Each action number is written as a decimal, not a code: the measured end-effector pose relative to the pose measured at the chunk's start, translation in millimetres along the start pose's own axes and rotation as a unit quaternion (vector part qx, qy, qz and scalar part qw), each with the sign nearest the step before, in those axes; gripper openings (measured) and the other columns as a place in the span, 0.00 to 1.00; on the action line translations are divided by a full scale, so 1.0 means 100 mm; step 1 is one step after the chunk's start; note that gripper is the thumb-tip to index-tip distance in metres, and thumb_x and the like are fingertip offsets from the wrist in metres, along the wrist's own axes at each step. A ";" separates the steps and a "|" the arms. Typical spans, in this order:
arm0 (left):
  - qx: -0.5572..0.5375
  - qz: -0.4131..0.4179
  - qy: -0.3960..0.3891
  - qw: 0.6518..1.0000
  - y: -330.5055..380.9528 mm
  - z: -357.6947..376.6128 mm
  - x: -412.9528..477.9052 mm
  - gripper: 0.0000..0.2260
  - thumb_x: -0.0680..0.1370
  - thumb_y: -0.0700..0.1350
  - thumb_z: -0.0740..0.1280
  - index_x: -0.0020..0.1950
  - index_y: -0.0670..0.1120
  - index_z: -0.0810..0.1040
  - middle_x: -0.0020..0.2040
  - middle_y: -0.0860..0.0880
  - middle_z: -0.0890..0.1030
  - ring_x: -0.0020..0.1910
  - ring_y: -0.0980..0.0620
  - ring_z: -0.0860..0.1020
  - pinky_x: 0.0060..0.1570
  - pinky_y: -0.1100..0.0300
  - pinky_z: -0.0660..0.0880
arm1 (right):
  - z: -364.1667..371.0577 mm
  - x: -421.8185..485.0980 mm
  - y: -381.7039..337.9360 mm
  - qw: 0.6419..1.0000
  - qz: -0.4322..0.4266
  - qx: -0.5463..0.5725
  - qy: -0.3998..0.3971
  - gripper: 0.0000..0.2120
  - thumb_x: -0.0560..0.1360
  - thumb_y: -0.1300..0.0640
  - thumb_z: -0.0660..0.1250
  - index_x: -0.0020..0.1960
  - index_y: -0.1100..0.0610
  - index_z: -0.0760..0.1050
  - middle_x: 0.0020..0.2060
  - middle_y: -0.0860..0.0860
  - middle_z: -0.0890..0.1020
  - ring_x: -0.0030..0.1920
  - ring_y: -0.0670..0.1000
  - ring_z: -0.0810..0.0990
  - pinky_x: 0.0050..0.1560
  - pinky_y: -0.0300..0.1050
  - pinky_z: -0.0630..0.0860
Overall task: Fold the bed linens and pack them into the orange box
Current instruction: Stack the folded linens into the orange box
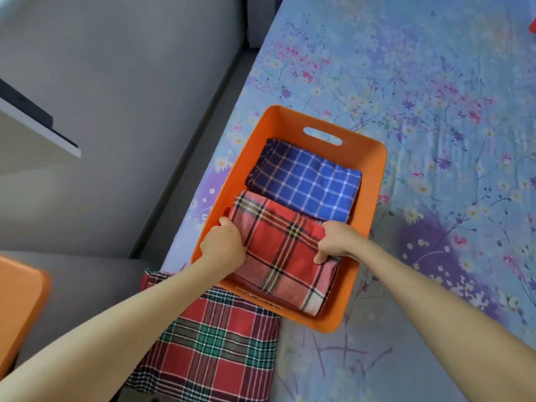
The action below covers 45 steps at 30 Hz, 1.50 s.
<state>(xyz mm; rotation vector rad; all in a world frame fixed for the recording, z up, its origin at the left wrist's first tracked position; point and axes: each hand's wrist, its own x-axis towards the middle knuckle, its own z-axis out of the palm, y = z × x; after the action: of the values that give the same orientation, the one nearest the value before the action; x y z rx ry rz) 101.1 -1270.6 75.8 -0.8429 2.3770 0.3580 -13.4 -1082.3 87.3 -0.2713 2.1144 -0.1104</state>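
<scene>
Your left hand grips the left edge of the folded red plaid linen, and your right hand pinches its right edge, fingers curled into the cloth. The linen lies in the near half of the orange box (set on the floral bed), just overlapping the folded blue plaid linen behind it. A red-and-green plaid cloth lies at the box's near end.

left arm: bare, stretched forward from lower left | left hand: fingers curled round left edge of red plaid cloth | right arm: bare, stretched in from lower right | right hand: knuckles up, fingers curled on cloth's right edge
</scene>
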 end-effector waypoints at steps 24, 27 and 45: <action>0.012 0.177 0.197 0.964 0.87 -0.29 0.85 0.28 0.78 0.37 0.56 0.77 0.46 0.52 0.75 0.39 0.57 0.72 0.36 0.57 0.70 0.46 0.57 | -0.64 0.53 0.08 0.944 0.007 -0.208 0.254 0.33 0.80 0.53 0.58 0.77 0.48 0.43 0.75 0.62 0.50 0.74 0.67 0.49 0.72 0.65 0.49; 0.069 0.265 0.234 0.933 0.88 -0.12 0.98 0.25 0.81 0.54 0.41 0.78 0.50 0.48 0.78 0.45 0.47 0.76 0.42 0.42 0.74 0.47 0.38 | -0.28 0.61 0.08 0.932 -0.034 -0.207 0.296 0.32 0.79 0.37 0.47 0.77 0.46 0.39 0.76 0.61 0.43 0.74 0.67 0.40 0.69 0.69 0.38; -0.114 0.288 0.210 0.927 0.42 -0.38 0.74 0.15 0.80 0.43 0.58 0.66 0.46 0.73 0.66 0.47 0.74 0.66 0.48 0.70 0.60 0.58 0.67 | 0.18 -0.09 -0.09 0.854 -0.210 0.119 0.461 0.20 0.79 0.51 0.57 0.67 0.59 0.71 0.64 0.57 0.75 0.66 0.57 0.72 0.68 0.52 0.65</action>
<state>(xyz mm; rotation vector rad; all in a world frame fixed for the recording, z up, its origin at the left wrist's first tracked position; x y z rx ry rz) 10.9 -1290.4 63.2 -0.3082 3.0134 0.7634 7.8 -1088.7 87.0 -0.6188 2.9074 -0.9169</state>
